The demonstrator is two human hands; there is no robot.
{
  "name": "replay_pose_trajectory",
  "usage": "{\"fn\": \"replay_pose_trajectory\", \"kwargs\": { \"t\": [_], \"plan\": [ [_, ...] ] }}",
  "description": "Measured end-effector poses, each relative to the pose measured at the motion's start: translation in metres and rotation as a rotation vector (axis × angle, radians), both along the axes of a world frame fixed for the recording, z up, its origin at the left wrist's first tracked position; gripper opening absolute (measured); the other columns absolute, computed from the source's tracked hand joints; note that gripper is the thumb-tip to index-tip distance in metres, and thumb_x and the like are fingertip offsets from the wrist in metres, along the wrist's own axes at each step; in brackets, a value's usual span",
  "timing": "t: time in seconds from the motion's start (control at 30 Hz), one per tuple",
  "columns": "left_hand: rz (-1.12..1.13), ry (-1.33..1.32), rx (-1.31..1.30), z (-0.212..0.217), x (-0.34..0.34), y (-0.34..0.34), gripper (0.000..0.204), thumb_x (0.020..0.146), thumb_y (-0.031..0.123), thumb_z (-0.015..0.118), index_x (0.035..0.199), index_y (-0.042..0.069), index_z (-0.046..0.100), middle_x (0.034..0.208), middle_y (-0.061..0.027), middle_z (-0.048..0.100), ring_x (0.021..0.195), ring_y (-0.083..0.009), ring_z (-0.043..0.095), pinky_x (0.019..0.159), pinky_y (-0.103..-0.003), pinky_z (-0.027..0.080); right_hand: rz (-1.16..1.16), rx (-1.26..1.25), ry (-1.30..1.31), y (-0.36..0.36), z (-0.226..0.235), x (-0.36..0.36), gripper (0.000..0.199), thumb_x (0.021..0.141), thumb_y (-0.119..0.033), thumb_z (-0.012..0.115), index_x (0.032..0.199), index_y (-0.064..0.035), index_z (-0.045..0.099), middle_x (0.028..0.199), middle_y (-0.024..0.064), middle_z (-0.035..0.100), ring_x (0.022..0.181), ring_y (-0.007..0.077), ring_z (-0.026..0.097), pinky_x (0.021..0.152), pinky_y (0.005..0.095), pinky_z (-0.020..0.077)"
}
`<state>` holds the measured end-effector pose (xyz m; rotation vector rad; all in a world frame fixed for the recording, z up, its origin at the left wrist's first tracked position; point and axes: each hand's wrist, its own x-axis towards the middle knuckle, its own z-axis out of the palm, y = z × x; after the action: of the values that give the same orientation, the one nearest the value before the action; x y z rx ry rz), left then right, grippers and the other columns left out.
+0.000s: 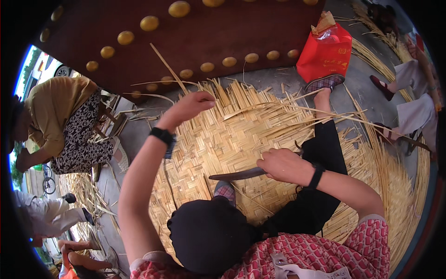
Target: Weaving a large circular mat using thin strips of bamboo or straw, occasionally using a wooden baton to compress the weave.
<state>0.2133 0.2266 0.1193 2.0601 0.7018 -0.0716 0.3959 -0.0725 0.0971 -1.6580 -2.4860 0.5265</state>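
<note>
The right grip (285, 165) is clenching around one dark, curved tool (239, 175), its fingers closing over the tool's right-hand part. The tool's long axis is running slantwise across the view, and its tapering end is pointing left and slightly down, out past the knuckles; a short bit of the other end is showing just beyond the grip's far side. The tool is lying over one woven mat (200, 151), though whether it is touching the weave I cannot tell.

The left grip (188, 109) is hovering farther off, ahead and to the left of the right grip, over the mat's far edge. Its fingers are curling inward; whether they are pinching a strip I cannot tell. Just beyond it, one pale strip (165, 64) is slanting up and leftward across a dark red panel (251, 28), whose lower row is showing nine gold studs (206, 67).

Two black wristbands are sitting behind the grips, one (160, 135) on the left wrist and one (318, 177) on the right. Two checked shoes are showing: one (225, 191) left of and nearer than the right grip, one (325, 82) well beyond it, beside a single red bag (324, 56).
</note>
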Motion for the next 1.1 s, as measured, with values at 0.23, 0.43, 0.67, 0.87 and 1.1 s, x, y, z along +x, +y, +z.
{"fn": "replay_pose_trajectory", "kwargs": {
  "t": [0.23, 0.43, 0.67, 0.87, 1.1],
  "plan": [
    [-0.314, 0.271, 0.205, -0.129, 0.155, -0.021, 0.056, 0.078, 0.037, 0.076, 0.121, 0.003, 0.061, 0.118, -0.0191, 0.065, 0.111, -0.0344, 0.062, 0.090, -0.042, 0.050, -0.040, -0.290, -0.008, -0.033, 0.009, 0.046, 0.015, 0.082, -0.015, 0.063, 0.091, -0.0034, 0.061, 0.087, 0.0111, 0.063, 0.087, 0.0293, 0.065, 0.075, 0.0390, 0.0542],
    [-0.551, 0.092, 0.129, -0.056, 0.232, -0.032, 0.045, 0.071, 0.038, 0.077, 0.101, 0.005, 0.068, 0.095, -0.0119, 0.071, 0.087, -0.0248, 0.067, 0.077, -0.038, 0.051, -0.096, -0.387, 0.046, -0.009, -0.020, 0.078, 0.035, 0.086, -0.014, 0.059, 0.119, -0.0026, 0.054, 0.097, 0.0148, 0.059, 0.088, 0.0324, 0.064, 0.077, 0.0420, 0.0540],
    [-0.145, -0.216, -0.464, -0.131, 0.218, -0.004, 0.013, 0.091, 0.018, 0.070, 0.094, 0.005, 0.069, 0.080, -0.0010, 0.063, 0.077, -0.0106, 0.060, 0.068, -0.025, 0.048, -0.276, -0.228, -0.005, 0.049, -0.071, 0.124, 0.061, 0.089, -0.010, 0.053, 0.147, -0.0290, 0.043, 0.095, 0.0160, 0.059, 0.081, 0.0356, 0.066, 0.071, 0.0454, 0.0541],
    [-0.381, -0.299, 0.196, -0.135, 0.243, -0.013, 0.018, 0.086, 0.015, 0.071, 0.101, 0.006, 0.071, 0.083, -0.0049, 0.066, 0.082, -0.0160, 0.063, 0.073, -0.035, 0.050, -0.313, -0.238, 0.002, 0.066, -0.068, 0.146, 0.048, 0.092, -0.017, 0.053, 0.138, -0.0287, 0.054, 0.090, 0.0129, 0.058, 0.080, 0.0335, 0.065, 0.074, 0.0439, 0.0534],
    [-0.308, -0.185, -0.134, -0.142, 0.250, -0.010, 0.013, 0.085, 0.014, 0.069, 0.095, 0.005, 0.068, 0.084, -0.0052, 0.069, 0.085, -0.0158, 0.066, 0.073, -0.035, 0.050, -0.332, -0.180, 0.021, 0.073, -0.089, 0.163, 0.048, 0.094, -0.030, 0.058, 0.141, -0.0300, 0.051, 0.090, 0.0124, 0.057, 0.085, 0.0327, 0.064, 0.076, 0.0431, 0.0522]
  ]
}}
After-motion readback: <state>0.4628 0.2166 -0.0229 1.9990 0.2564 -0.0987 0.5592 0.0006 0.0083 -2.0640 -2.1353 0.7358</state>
